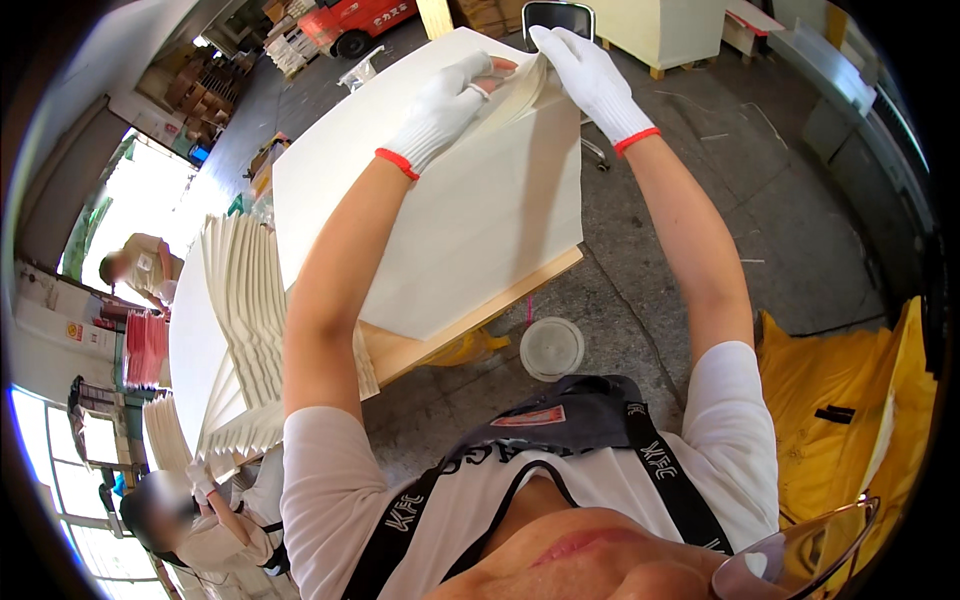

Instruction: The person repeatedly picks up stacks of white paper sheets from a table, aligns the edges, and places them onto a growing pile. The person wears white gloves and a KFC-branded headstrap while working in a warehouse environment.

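Large white sheets [470, 230] lie stacked on a wooden table [460, 315] in front of me, their far right part bent up into a curl [522, 98]. At that curl's upper end my right hand [590, 82], in a white knit glove with a red cuff, closes on the edge of the sheets. My left hand [445, 108], gloved alike but with bare fingertips, rests just left of the curl. Its fingers are stretched out over the white surface, with the thumb apart.
A fanned pile of cream sheets [245, 310] lies on the left. Two people work there, one at the far side [145, 265], one nearer [230, 530]. A chair [560, 22] stands beyond the table, a round lidded bucket [552, 349] beside it, yellow cloth [830, 400] at right, a red forklift [355, 22] far off.
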### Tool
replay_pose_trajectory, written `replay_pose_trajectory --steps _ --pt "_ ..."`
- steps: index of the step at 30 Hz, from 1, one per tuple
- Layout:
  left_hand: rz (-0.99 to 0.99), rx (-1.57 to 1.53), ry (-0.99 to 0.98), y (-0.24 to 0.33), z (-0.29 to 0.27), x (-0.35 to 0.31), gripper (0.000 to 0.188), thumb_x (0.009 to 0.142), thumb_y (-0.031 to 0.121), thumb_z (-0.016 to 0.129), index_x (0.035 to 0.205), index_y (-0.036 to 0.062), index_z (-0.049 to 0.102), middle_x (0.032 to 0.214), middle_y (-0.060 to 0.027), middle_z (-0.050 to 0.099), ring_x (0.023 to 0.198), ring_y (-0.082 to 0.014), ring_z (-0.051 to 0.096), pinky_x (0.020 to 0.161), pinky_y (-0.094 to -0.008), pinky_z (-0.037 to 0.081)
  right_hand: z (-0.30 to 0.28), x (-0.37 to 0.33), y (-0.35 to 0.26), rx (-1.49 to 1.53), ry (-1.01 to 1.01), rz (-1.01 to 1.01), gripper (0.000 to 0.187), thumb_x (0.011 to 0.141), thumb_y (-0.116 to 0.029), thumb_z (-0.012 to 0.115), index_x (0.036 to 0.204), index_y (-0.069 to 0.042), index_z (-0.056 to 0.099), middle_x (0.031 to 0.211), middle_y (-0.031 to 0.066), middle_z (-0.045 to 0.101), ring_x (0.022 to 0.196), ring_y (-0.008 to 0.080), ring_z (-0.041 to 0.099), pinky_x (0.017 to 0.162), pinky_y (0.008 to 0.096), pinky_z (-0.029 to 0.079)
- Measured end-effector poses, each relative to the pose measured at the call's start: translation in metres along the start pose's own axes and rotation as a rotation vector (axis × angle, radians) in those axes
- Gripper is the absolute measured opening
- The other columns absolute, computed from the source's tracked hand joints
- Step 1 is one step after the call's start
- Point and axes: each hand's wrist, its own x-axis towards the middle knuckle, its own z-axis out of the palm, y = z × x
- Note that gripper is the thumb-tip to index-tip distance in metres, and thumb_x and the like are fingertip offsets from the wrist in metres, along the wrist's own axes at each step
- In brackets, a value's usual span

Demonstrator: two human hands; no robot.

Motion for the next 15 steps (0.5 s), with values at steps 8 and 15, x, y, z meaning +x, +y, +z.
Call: replay_pose_trajectory --steps 8,15 --pt "-0.170 -0.153 -0.065 0.015 0.002 -0.002 0.042 0.090 0.017 0.070 0.128 0.0039 0.058 0.117 -0.0096 0.068 0.102 -0.0158 0.064 0.082 -0.0295 0.051 0.006 -0.009 0.008 0.022 0.145 -0.088 0.058 0.099 -0.057 0.033 0.093 -0.005 0.057 0.083 0.0162 0.061 0.084 0.0382 0.058 0.077 0.0434 0.043" --pt "0.043 -0.033 0.064 0.002 0.003 -0.002 0.037 0.095 0.021 0.062 0.130 0.0086 0.058 0.113 -0.0089 0.068 0.098 -0.0137 0.063 0.075 -0.0290 0.052 0.004 -0.012 0.002 0.016 0.077 -0.014 0.059 0.099 -0.059 0.034 0.094 -0.005 0.058 0.087 0.0187 0.063 0.087 0.0401 0.059 0.079 0.0446 0.044"
